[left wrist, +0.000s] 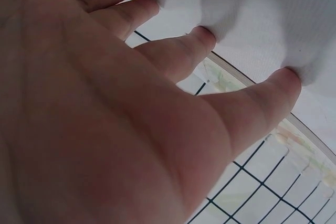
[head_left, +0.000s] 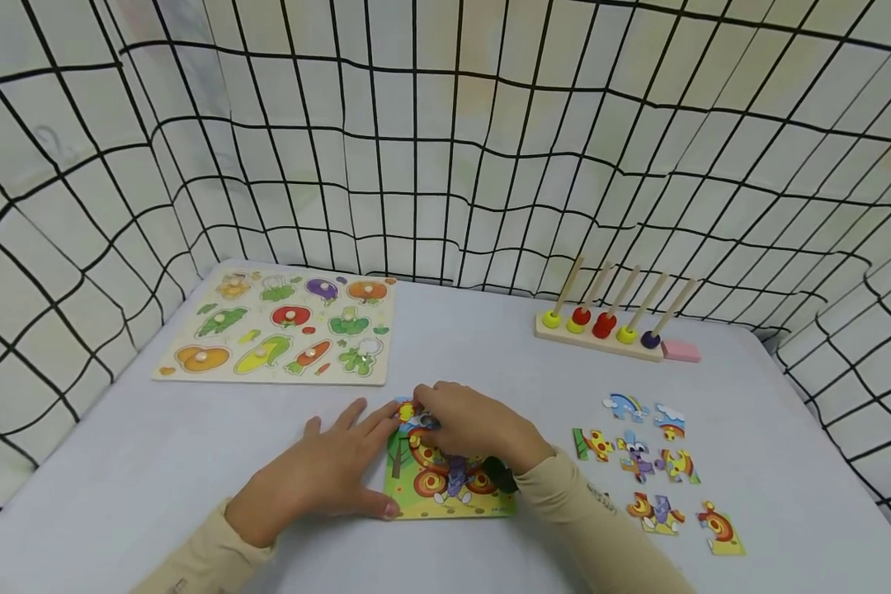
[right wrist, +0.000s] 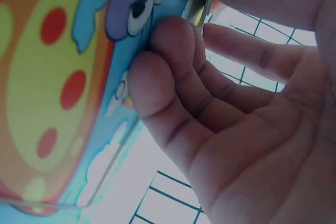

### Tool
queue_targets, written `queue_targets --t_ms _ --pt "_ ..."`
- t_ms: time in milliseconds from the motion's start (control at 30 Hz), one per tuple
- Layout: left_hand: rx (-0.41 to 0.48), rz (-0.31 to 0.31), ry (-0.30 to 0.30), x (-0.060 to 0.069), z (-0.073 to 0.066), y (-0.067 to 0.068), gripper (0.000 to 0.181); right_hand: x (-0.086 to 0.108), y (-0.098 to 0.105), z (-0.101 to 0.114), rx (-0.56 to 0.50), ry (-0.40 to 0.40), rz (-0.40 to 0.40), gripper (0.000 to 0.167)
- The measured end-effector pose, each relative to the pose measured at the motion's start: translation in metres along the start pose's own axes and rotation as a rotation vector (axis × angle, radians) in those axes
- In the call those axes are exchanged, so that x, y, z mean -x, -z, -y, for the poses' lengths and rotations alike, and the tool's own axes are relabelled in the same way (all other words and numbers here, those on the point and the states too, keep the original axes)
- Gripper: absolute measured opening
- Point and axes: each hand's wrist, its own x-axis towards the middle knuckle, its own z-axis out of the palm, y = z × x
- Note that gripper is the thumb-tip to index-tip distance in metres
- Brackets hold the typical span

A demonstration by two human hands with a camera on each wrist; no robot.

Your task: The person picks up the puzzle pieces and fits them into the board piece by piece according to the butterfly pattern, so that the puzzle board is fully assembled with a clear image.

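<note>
A picture puzzle board (head_left: 445, 499) with a butterfly design lies on the table in front of the body. My left hand (head_left: 327, 474) lies with spread fingers along its left side, the thumb by the lower left corner and fingertips at the upper left edge; that palm and its straight fingers fill the left wrist view. Over the board's upper left part, my right hand (head_left: 483, 425) pinches a small puzzle piece (head_left: 426, 421), largely covered by the fingers. The right wrist view shows curled fingers (right wrist: 152, 85) against the colourful board (right wrist: 58, 87).
Several loose puzzle pieces (head_left: 636, 456) are spread to the right, one partly behind the right forearm. A vegetable peg board (head_left: 267, 363) lies at the back left. Back right stand a bead-and-peg stand (head_left: 597, 337) and a pink block (head_left: 681, 351). Black netting surrounds the table.
</note>
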Motion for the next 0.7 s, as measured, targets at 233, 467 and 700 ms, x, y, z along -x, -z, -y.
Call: queue_targets --t_ms 233,467,700 --pt "-0.021 0.0 -0.011 -0.0002 -0.0016 -0.0013 0.109 -0.0012 -0.0049 -0.0081 -0.08 0.021 -0.046 0.033" --pt "-0.026 0.016 -0.016 0.0017 -0.0021 -0.0017 0.108 0.0005 -0.0069 -0.007 -0.133 -0.004 -0.056 0.038" --pt "-0.055 0.015 -0.024 0.0009 -0.0025 -0.0004 0.109 0.0004 -0.0035 -0.0067 -0.127 0.014 -0.033 0.031"
